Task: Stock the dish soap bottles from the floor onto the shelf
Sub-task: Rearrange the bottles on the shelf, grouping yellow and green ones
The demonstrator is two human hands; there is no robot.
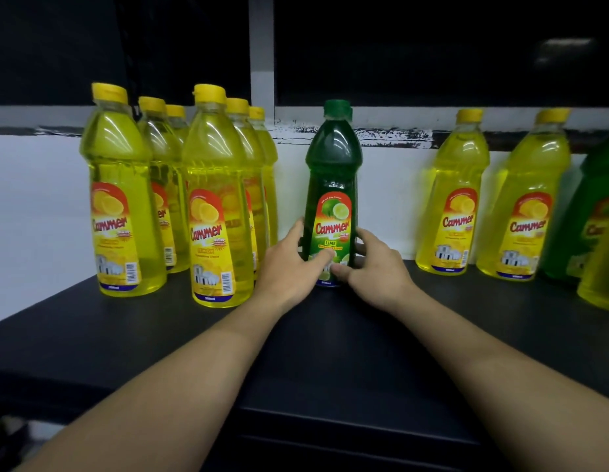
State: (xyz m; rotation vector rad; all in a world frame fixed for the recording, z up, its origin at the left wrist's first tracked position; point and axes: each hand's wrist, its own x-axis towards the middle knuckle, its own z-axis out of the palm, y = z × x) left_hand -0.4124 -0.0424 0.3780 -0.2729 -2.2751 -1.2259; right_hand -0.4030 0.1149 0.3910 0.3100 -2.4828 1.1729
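Note:
A dark green lime dish soap bottle [333, 172] with a green cap stands upright on the black shelf [330, 335], near the white back wall. My left hand [289, 267] grips its lower left side, thumb across the label. My right hand [374, 267] grips its lower right side, thumb touching the label's bottom. Left of it, several yellow lemon bottles [214, 199] stand in two rows.
Two more yellow bottles [456, 199] stand to the right, then a green bottle [592, 216] and another yellow one at the frame's right edge. A white window frame and dark panes rise behind the shelf. The shelf's front edge runs below my forearms.

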